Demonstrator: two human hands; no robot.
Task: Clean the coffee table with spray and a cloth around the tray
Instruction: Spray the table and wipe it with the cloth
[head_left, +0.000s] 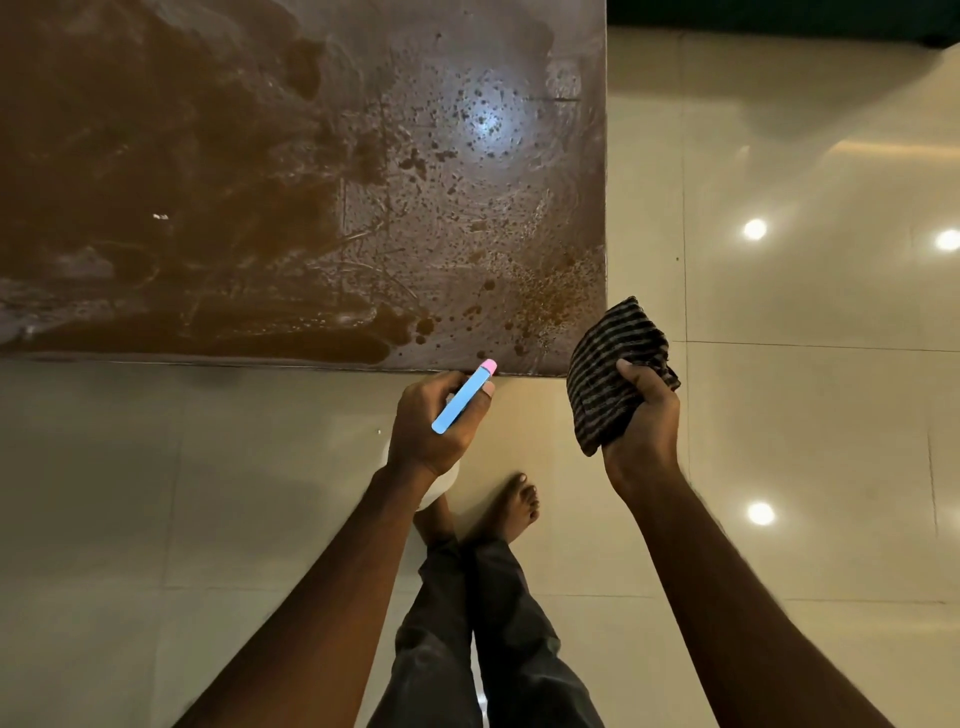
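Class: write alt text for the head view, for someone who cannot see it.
Standing at the corner of a droplet-speckled brown coffee table, a person grips a spray bottle in the left hand and a bunched striped cloth in the right hand.

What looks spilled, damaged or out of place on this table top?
The table top is speckled with droplets and wet smears, thickest toward its near right corner. It looks like unwiped spray rather than damage; the cloth is held beside that corner.

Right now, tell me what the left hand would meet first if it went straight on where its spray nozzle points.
The left hand, gripping the spray bottle, aims at the near edge of the coffee table. It would probably meet that edge or the wet top beyond; height over the table is unclear.
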